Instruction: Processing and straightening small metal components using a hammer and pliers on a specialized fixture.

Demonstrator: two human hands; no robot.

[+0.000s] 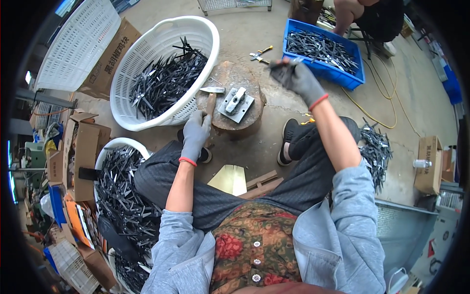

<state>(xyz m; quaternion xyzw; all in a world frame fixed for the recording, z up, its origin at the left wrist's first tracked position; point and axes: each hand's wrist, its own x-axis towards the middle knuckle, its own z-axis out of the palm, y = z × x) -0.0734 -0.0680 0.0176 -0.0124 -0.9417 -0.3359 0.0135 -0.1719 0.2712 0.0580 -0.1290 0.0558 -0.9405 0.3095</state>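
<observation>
My left hand (197, 133), in a grey glove with a red cuff, is closed round the wooden handle of a hammer (212, 91). The hammer's head rests at the left edge of a round wooden stump (227, 73). On the stump lies a metal plate (243, 111) with a small block (236, 98) on top. My right hand (302, 82), gloved alike, is raised right of the stump, near the front of a blue bin (360, 81). Its fingers are dark and smeared, so I cannot make out whether they hold anything. Dark, pointed, blade-like metal pieces (320, 49) fill the bin.
A big white basket (214, 46) of similar pieces (169, 78) stands left of the stump, another basket (125, 142) beside my left leg. Yellow-handled pliers (262, 54) lie on the floor. More pieces (374, 152) are heaped by my right knee. Another person (379, 19) sits beyond the bin.
</observation>
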